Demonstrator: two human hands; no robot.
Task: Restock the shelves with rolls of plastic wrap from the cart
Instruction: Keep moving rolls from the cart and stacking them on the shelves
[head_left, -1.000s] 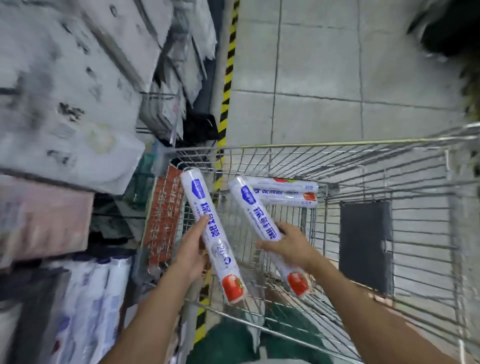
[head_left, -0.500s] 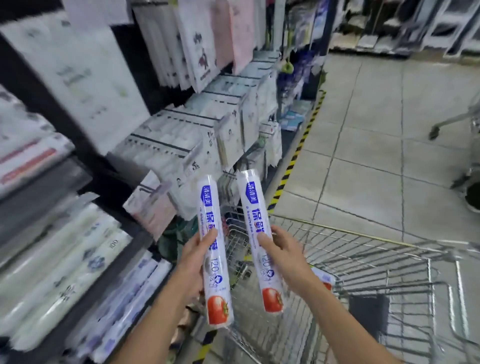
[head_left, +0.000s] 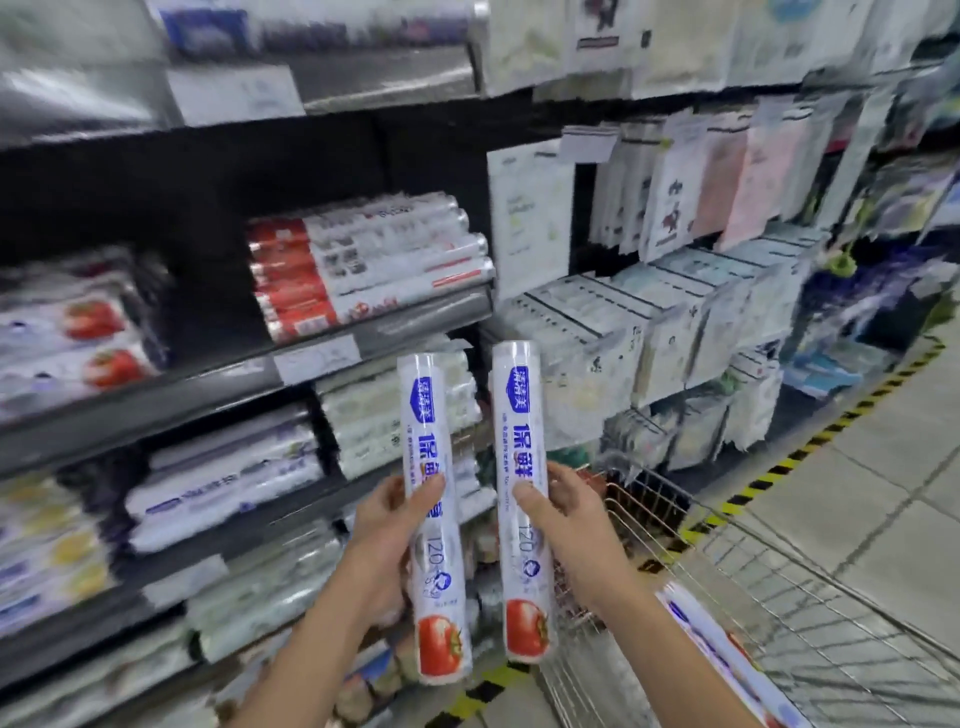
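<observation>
White wrap rolls stand upright in my hands: my left hand (head_left: 387, 525) grips the left roll (head_left: 431, 415) and my right hand (head_left: 566, 525) grips the right roll (head_left: 522, 415), above the cart (head_left: 670, 499), labels toward me, probably for matching. I read "120", blue Chinese characters, a red tomato. The shelf rolls (head_left: 98, 358) far left of the cart show the same tomato.

Behind the left white tomato-printed plastic wrap roll (head_left: 427, 415), your left hand (head_left: 387, 525) hides its fingers; only the thumb shows. The right white tomato-printed roll (head_left: 521, 410) likewise covers part of your right hand (head_left: 569, 525). Your right arm (head_left: 675, 675) hides part of another white roll with blue and red print (head_left: 727, 670) in the silver wire cart (head_left: 779, 597); the near edge cuts both off. Packs (head_left: 67, 338) on the dark shelves (head_left: 156, 410) at far left are blurred beyond reading.
</observation>
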